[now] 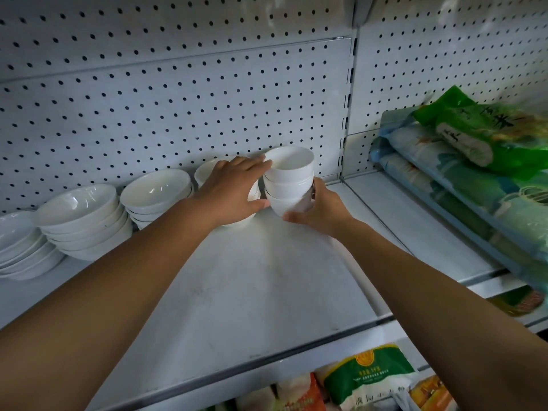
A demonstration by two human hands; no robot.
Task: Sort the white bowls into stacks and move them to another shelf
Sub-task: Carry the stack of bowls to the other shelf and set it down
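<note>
The right grip (318, 209) holds a stack of three small bowls (289, 180) at the back of the shelf (252, 286). Its fingers curl round the stack's far right side, and its thumb lies along the near foot of the bottom bowl. The left grip (234, 191) is wide, with the fingers nearly straight. Its fingertips touch the rim of the top bowl and its thumb presses the side of the bottom one, so the stack sits between the two grips. Whether the stack's base rests on the shelf or is just off it cannot be told.

Under and behind the left grip, just beside the held stack, stands a second stack of bowls (207, 170), mostly hidden by that hand. Further to the left of the left grip come a stack of wider bowls (157, 194), then a taller stack of big bowls (80, 218). At the far edge is a pile of shallow dishes (17, 247). All of these stand against the pegboard (178, 114).

Well to the right of the right grip, on the neighbouring shelf (415, 232), lie stacked rice bags (444, 161) with a green bag (480, 129) on top. Below the shelf's front edge, nearer than both grips, more bags (367, 378) show.
</note>
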